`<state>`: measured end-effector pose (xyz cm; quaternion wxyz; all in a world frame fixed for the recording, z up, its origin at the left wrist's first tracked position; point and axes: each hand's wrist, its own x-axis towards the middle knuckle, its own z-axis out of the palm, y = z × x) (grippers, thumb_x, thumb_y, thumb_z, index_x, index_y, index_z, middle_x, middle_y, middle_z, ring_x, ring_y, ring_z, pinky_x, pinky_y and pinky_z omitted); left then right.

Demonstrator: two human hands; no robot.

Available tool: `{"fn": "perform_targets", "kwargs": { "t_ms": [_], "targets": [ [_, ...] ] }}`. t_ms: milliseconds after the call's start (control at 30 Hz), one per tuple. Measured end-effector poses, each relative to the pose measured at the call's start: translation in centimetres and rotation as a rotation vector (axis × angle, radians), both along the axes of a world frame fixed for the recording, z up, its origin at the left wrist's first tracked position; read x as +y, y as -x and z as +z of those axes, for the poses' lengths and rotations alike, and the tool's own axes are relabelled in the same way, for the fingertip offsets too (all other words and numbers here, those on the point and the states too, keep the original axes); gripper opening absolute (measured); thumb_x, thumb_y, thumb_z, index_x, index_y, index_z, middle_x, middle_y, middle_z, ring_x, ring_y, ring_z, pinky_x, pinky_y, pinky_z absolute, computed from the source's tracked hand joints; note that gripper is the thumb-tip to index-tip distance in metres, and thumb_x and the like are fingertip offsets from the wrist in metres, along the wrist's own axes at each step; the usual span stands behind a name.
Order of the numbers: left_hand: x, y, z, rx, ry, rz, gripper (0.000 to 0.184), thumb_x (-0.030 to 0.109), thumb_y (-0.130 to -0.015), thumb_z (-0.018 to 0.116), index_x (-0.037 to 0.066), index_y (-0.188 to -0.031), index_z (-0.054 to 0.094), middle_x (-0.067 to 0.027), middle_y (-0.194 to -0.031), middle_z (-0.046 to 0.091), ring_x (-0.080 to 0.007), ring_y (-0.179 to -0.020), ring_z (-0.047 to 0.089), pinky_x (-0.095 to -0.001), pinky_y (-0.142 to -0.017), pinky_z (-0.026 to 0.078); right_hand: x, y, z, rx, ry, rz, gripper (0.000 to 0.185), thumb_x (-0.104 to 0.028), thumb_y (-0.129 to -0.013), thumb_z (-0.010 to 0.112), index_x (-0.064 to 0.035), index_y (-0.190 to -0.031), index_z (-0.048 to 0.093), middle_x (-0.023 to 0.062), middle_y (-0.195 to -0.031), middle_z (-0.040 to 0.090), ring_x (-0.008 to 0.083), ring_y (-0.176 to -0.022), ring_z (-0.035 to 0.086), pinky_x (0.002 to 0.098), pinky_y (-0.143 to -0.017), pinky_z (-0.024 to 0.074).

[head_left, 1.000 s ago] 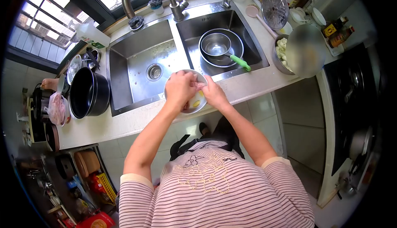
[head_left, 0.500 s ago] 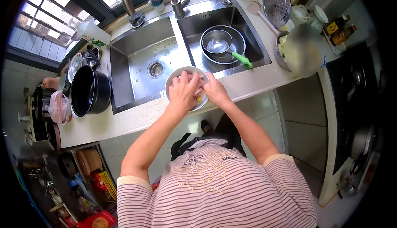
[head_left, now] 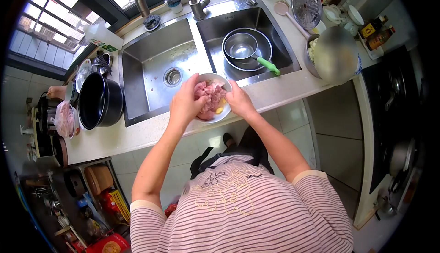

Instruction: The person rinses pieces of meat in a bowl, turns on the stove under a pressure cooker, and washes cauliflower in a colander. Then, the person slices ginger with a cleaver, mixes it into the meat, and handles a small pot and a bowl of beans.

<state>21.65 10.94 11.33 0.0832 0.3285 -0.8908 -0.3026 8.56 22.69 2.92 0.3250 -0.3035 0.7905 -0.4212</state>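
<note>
A white bowl is at the counter's front edge, holding chunks of raw pink meat and a few yellow slices. My left hand curves around the meat at the bowl's left side. Its thumb presses on the meat and its fingers run along the left wall, some of them hidden. With my right hand I grip the right rim, thumb on the edge and fingers outside.
Behind the bowl is a double sink. A green-handled strainer rests on a metal basin in its right half. A black pot stands at left. A pan with pale pieces sits at right, near a stove.
My left hand has shifted left and turned from above the meat to the bowl's left side, exposing more meat. My right hand stays on the rim.
</note>
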Motion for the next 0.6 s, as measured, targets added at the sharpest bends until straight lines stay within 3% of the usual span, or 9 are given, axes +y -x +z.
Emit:
{"fn": "perform_targets", "kwargs": {
  "t_ms": [67,167,200,300,333,433,467,567,600],
  "targets": [
    [1.4,0.3,1.4,-0.075,0.232,-0.113,0.064,0.019,-0.063,0.073,0.018,-0.122,0.051,-0.015,-0.119,0.052,-0.0323,-0.099,0.054,-0.0411,-0.084,0.047,0.0,0.0,0.4,-0.032,0.002,0.001,0.042,-0.019,-0.08,0.041,-0.0074,-0.12,0.045,0.0233,-0.107,0.059,0.0425,-0.099,0.054,0.0483,-0.084,0.0421],
    [2.5,0.8,-0.7,-0.095,0.503,-0.29,0.064,0.023,-0.061,0.073,0.021,-0.121,0.052,-0.0134,-0.115,0.052,-0.0334,-0.097,0.051,-0.0423,-0.078,0.047,0.1,-0.1,0.8,-0.014,0.01,-0.009,0.042,-0.018,-0.082,0.043,-0.0067,-0.122,0.044,0.0264,-0.104,0.058,0.0439,-0.098,0.055,0.047,-0.083,0.0432],
    [3.0,1.3,-1.5,-0.037,0.646,-0.284,0.059,0.025,-0.059,0.072,0.021,-0.115,0.054,-0.0123,-0.108,0.052,-0.0322,-0.091,0.051,-0.0418,-0.068,0.045,0.1,-0.1,0.9,0.001,0.016,-0.011,0.042,-0.018,-0.082,0.044,-0.0064,-0.123,0.043,0.0279,-0.102,0.058,0.0445,-0.097,0.055,0.0463,-0.082,0.0437],
    [3.5,2.7,-3.7,-0.141,0.747,-0.23,0.05,0.022,-0.06,0.071,0.02,-0.108,0.054,-0.0116,-0.102,0.053,-0.0305,-0.087,0.051,-0.0414,-0.06,0.042,0.2,0.0,0.4,0.013,0.0,-0.01,0.042,-0.023,-0.082,0.043,-0.0084,-0.121,0.046,0.0236,-0.108,0.058,0.0434,-0.099,0.054,0.0489,-0.084,0.0421],
    [3.4,3.0,-4.2,-0.119,0.743,-0.213,0.041,0.02,-0.062,0.069,0.019,-0.101,0.056,-0.0088,-0.095,0.054,-0.0291,-0.082,0.052,-0.0406,-0.055,0.04,0.4,0.4,0.3,0.07,0.011,0.024,0.04,-0.028,-0.084,0.048,-0.0077,-0.119,0.05,0.0219,-0.103,0.06,0.0423,-0.096,0.055,0.0487,-0.083,0.0428],
    [2.3,3.2,-4.9,-0.046,0.691,-0.177,0.037,0.019,-0.062,0.069,0.02,-0.097,0.059,-0.0066,-0.09,0.056,-0.0281,-0.076,0.053,-0.0393,-0.055,0.042,1.7,4.2,2.7,0.219,0.014,0.061,0.037,-0.033,-0.085,0.051,-0.0052,-0.108,0.059,0.0193,-0.096,0.062,0.0371,-0.089,0.059,0.0455,-0.081,0.0447],
    [2.3,3.3,-4.4,-0.055,0.617,-0.14,0.036,0.016,-0.062,0.069,0.019,-0.097,0.061,-0.0064,-0.089,0.058,-0.0282,-0.077,0.055,-0.0396,-0.059,0.046,1.8,6.2,2.6,0.388,0.045,0.01,0.033,-0.033,-0.085,0.053,-0.0047,-0.101,0.062,0.0174,-0.094,0.062,0.0346,-0.087,0.059,0.0439,-0.079,0.0453],
    [1.7,3.1,-1.8,0.029,0.275,0.041,0.036,0.014,-0.064,0.069,0.018,-0.099,0.062,-0.0057,-0.091,0.06,-0.0283,-0.08,0.058,-0.0394,-0.064,0.048,2.2,12.1,0.6,0.931,-0.104,-0.01,0.027,-0.028,-0.082,0.059,-0.0037,-0.092,0.065,0.0148,-0.093,0.062,0.0311,-0.086,0.06,0.0405,-0.079,0.0468],
    [1.4,2.9,-0.7,0.004,0.067,0.114,0.044,0.013,-0.062,0.07,0.019,-0.105,0.062,-0.006,-0.095,0.061,-0.0269,-0.086,0.06,-0.0376,-0.072,0.049,2.0,13.7,-0.2,0.855,-0.26,0.082,0.026,-0.026,-0.081,0.06,-0.0034,-0.093,0.064,0.0154,-0.093,0.061,0.032,-0.087,0.059,0.0414,-0.079,0.047]
  ]
}}
